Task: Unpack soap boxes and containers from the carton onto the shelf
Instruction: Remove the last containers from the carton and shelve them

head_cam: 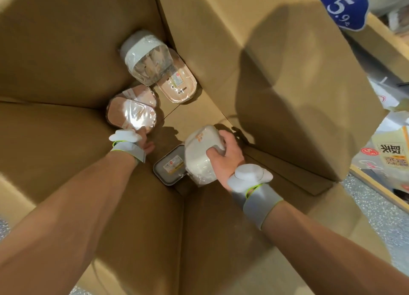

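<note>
So the right hand is down in the carton with its fingers and thumb wrapped round the near end of a white soap box in shrink film. That looks like a solid grip. The box's long axis runs from the palm away toward the carton floor, so most of it sticks out ahead of the knuckles. Just beside it on the left, partly tucked under it, a grey container lies flat with its label up.

The left hand is lower and further left. One fingertip touches the bottom edge of the brown soap boxes, which look like two wrapped together, leaning on the carton wall just past the fingers. The rest of the fingers are hidden behind the white wrist unit, so I honestly can't tell if it has a hold or is only touching.

Further out from that hand are a clear container with a white lid and a pink container, partly under it.

The bit that matters, I reckon, is that the shelf, with its blue price tag, sits up and to the right of the right hand, past the tall carton flap. The right hand is the nearer one and already loaded, so it'd have to lift clear of that flap first.
</note>
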Motion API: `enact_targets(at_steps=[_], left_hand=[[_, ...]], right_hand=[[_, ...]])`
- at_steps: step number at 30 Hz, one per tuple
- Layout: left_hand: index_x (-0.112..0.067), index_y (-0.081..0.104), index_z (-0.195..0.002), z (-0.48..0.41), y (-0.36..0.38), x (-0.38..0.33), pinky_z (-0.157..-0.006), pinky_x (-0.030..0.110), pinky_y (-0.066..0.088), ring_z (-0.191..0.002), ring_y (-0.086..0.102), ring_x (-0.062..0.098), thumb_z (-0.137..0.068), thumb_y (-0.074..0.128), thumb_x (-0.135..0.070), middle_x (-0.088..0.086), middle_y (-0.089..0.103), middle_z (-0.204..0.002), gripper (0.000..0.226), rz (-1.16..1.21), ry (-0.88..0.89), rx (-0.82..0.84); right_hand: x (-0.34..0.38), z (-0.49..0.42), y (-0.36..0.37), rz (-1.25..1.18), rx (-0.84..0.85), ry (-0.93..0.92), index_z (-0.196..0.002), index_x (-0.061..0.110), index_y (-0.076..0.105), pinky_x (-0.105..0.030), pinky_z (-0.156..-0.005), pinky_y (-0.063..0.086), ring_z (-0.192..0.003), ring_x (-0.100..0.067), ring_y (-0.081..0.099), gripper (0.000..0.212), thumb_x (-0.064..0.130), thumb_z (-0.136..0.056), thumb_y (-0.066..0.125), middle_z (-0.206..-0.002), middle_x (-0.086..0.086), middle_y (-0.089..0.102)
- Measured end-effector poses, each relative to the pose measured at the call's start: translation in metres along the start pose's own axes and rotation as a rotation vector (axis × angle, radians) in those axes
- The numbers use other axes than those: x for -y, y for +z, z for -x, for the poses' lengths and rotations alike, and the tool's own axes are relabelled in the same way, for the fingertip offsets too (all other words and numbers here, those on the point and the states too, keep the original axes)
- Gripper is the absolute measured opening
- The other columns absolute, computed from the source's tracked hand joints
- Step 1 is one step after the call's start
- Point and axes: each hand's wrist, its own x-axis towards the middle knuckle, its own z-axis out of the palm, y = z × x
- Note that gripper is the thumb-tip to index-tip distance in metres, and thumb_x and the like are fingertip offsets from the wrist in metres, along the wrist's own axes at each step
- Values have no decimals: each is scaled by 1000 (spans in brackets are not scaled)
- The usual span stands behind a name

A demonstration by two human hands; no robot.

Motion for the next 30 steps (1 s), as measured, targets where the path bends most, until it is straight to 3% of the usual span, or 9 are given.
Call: enact_targets(at_steps=[7, 10, 12, 15, 22, 24, 26, 28, 30], left_hand=[[-22, 28, -144, -13, 10, 1, -95, 31, 43, -126, 47, 16, -101, 38, -29, 0, 41, -145, 44, 20, 58, 5], [-22, 34, -140, -19, 10, 1, -76, 24, 44, -115, 52, 9, -102, 36, -22, -4, 47, -136, 38, -5, 59, -12], [-25, 39, -135, -23, 8, 2, -65, 25, 43, -95, 57, 6, -102, 35, -19, -5, 50, -130, 34, 21, 57, -19], [-26, 42, -130, -21, 3, 4, -79, 29, 44, -77, 52, 5, -102, 31, -17, -5, 53, -127, 32, 27, 64, -60], [-22, 41, -137, 12, -2, 22, -67, 25, 44, -90, 52, 9, -99, 31, -23, 0, 54, -132, 39, -35, 65, -87], [-18, 41, -138, 27, -2, 27, -75, 25, 41, -90, 51, 11, -100, 29, -23, 5, 54, -128, 40, -39, 62, -63], [-17, 43, -136, 48, -4, 28, -81, 27, 41, -104, 52, 16, -99, 33, -19, 6, 52, -133, 38, -27, 51, -35], [-18, 44, -134, 71, -7, 28, -82, 29, 45, -118, 51, 20, -98, 35, -17, 4, 52, -129, 37, -29, 40, -26], [-17, 46, -129, 89, -13, 31, -79, 30, 47, -117, 52, 22, -98, 37, -17, 4, 52, -123, 32, -14, 8, -11]], right_hand=[[-6, -4, 4, 23, 8, 5, -142, 23, 33, -20, -87, 32, -126, -23, 40, 58, 15, -89, 54, -140, -5, 40], [-9, -6, 4, 41, 0, 8, -142, 23, 33, -22, -90, 34, -127, -24, 41, 58, 16, -89, 55, -139, -6, 40], [-9, -6, 5, 50, 2, 10, -142, 24, 33, -27, -96, 37, -127, -25, 41, 58, 17, -89, 55, -138, -6, 41], [-6, -3, 5, 79, -1, 15, -142, 24, 34, -34, -104, 38, -127, -25, 41, 58, 18, -88, 55, -138, -6, 41], [13, 28, -6, 91, 4, -3, -142, 26, 34, -37, -105, 39, -125, -25, 42, 59, 19, -88, 55, -137, -5, 41], [21, 41, -13, 98, 17, -22, -143, 27, 32, -41, -107, 38, -126, -25, 41, 60, 19, -88, 54, -138, -5, 39], [32, 56, -25, 101, 15, -35, -143, 27, 32, -41, -107, 38, -127, -25, 41, 61, 19, -88, 55, -140, -4, 36], [41, 73, -37, 123, 13, -78, -144, 27, 32, -36, -107, 36, -128, -24, 39, 64, 17, -85, 55, -142, -3, 32], [51, 95, -53, 133, 23, -97, -144, 28, 31, -34, -107, 33, -132, -22, 35, 67, 21, -83, 56, -147, -2, 24]])
